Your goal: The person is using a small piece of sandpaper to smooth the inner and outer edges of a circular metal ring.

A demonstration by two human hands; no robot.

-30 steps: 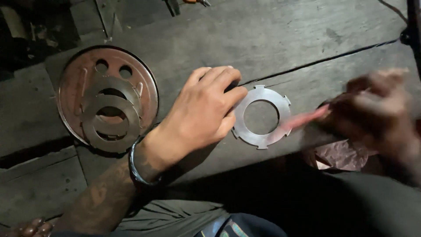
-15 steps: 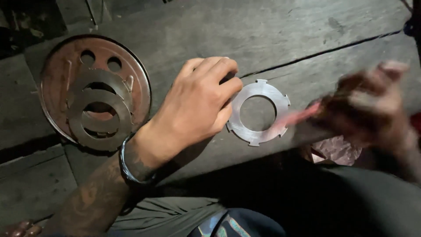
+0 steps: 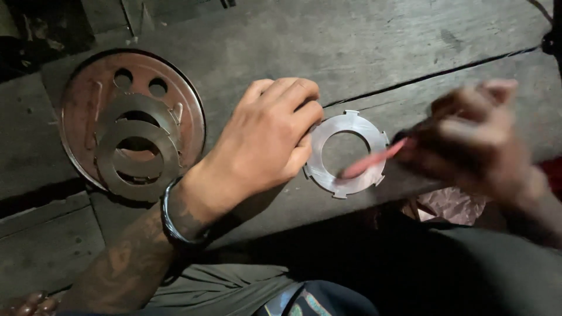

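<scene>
The left hand (image 3: 266, 140) lies palm down on the wooden desk (image 3: 374, 41), its fingers (image 3: 293, 96) curled loosely and pressing on the left edge of a bright metal ring (image 3: 321, 153). The ring is flat on the boards, notched round its rim, just below a dark gap between two planks. Nothing is gripped in that hand; it only holds the ring down.

The right hand (image 3: 480, 140) comes in from the right, blurred, its fingers closed round a thin red stick (image 3: 374, 161). The stick's far end rests on the lower part of the ring, near its inner edge. What kind of tool it is I can't tell from the blur.

Well to the left sits a rusty round plate (image 3: 82, 117) with holes near its top. Two dull grey rings (image 3: 111, 167) lie on it, overlapping, the lower one hanging over the plate's edge.

A dark bangle (image 3: 170, 225) circles the left wrist. Near the right forearm, a bit of crumpled pink plastic (image 3: 448, 205) shows at the desk's edge.
</scene>
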